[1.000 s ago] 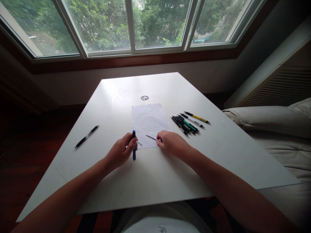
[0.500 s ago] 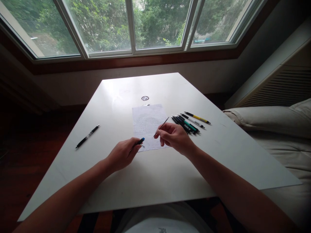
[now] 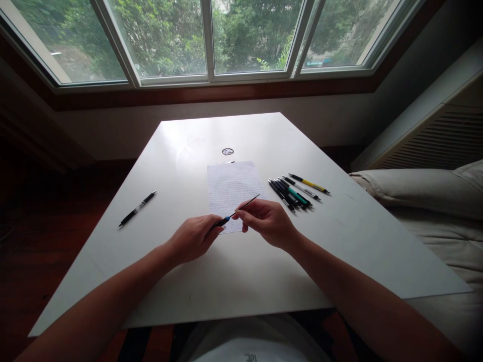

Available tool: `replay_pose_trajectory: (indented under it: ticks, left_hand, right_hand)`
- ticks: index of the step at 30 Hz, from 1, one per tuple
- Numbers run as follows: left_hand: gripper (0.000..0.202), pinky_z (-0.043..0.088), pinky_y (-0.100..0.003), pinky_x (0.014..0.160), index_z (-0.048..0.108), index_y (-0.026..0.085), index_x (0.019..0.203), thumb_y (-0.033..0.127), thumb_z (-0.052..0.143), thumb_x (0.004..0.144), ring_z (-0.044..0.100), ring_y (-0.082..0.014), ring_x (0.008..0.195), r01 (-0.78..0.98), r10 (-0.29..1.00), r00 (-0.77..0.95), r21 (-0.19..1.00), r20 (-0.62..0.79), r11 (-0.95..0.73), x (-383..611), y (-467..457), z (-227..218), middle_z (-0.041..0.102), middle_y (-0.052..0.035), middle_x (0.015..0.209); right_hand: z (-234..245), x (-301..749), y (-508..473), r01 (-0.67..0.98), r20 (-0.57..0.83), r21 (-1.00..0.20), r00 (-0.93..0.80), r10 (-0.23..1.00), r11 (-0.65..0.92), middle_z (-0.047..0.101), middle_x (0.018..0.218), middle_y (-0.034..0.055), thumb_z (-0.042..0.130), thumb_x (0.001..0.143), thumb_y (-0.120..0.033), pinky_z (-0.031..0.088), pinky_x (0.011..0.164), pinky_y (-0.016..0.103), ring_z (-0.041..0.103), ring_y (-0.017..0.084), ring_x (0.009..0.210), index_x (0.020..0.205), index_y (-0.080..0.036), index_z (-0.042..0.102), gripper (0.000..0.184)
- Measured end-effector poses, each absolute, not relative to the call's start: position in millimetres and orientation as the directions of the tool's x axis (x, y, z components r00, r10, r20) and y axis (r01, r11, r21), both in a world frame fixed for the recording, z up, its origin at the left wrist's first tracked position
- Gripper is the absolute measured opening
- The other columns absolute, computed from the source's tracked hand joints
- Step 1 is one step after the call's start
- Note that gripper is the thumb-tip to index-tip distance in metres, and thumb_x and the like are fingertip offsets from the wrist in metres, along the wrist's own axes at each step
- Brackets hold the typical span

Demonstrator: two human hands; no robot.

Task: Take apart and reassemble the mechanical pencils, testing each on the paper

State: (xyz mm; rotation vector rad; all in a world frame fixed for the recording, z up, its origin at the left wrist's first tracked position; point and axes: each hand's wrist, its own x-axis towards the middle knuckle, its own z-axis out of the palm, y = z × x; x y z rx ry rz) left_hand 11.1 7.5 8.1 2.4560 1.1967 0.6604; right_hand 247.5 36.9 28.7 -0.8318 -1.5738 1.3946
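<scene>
My left hand (image 3: pixel 196 236) is closed around a dark pen barrel (image 3: pixel 223 221) with a blue part at its end. Between the thumb and fingers of my right hand (image 3: pixel 267 221) is a thin dark pen refill (image 3: pixel 249 201), slanting up to the right. Its lower end meets the blue end of the barrel; whether it sits inside, I cannot tell. Both hands are above the lower part of a sheet of paper (image 3: pixel 232 181) covered with lines of writing. Just right of my right hand lie several pens (image 3: pixel 290 195), mostly black, one with green.
On the white table (image 3: pixel 196 286), a black pen (image 3: pixel 138 208) lies alone at the left. A yellow-and-black pen (image 3: pixel 310 184) is at the right of the group. Beyond the paper is a round emblem (image 3: pixel 227 151). A beige sofa (image 3: pixel 422 191) stands at the right.
My right hand has moved left and down, bringing the refill to the blue end of the barrel. The refill now slants less steeply. My left hand has barely moved.
</scene>
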Motion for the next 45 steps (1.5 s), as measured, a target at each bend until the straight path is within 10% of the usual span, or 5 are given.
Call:
replay_pose_trajectory:
  ticks: [6,17,28,45]
  left_hand:
    - [0.019,0.044,-0.026,0.066,0.053,0.020,0.113,0.031,0.042,0.102,0.062,-0.0152,0.071,0.655,0.857,0.411,0.552,0.313,-0.516,6,10,9,0.068,-0.0037,0.089]
    - [0.018,0.044,-0.025,0.065,0.054,0.020,0.113,0.031,0.045,0.102,0.062,-0.0154,0.071,0.712,0.853,0.355,0.480,0.383,-0.512,-1,19,5,0.068,-0.0028,0.087]
    - [0.019,0.046,-0.026,0.067,0.058,0.019,0.115,0.028,0.049,0.100,0.064,-0.0160,0.077,0.696,0.784,0.442,0.384,0.436,-0.606,-3,23,4,0.069,-0.0058,0.094]
    - [0.021,0.042,-0.025,0.064,0.058,0.018,0.116,0.029,0.050,0.100,0.061,-0.0160,0.074,0.676,0.729,0.522,0.307,0.442,-0.670,1,20,10,0.067,-0.0053,0.090]
  right_hand:
    - [11,238,36,0.325,0.253,-0.835,-0.492,0.833,0.445,0.071,0.092,0.0049,0.062,0.094,-0.036,0.050,0.062,0.027,0.062,0.013,0.066,0.122,-0.020,0.067,0.033]
    - [-14,217,37,0.655,0.254,-0.332,-0.630,0.733,0.678,0.067,0.095,0.0065,0.050,0.100,-0.028,0.039,0.066,0.027,0.061,0.016,0.078,0.088,-0.019,0.072,0.027]
    - [18,237,39,0.183,0.466,-0.836,-0.260,0.846,0.517,0.064,0.098,0.0054,0.059,0.094,-0.029,0.051,0.053,0.026,0.063,0.015,0.076,0.101,-0.022,0.068,0.013]
    - [21,237,33,0.042,0.479,-0.861,-0.261,0.838,0.506,0.060,0.100,0.0044,0.058,0.096,-0.027,0.049,0.039,0.021,0.061,0.011,0.065,0.105,-0.024,0.070,0.015]
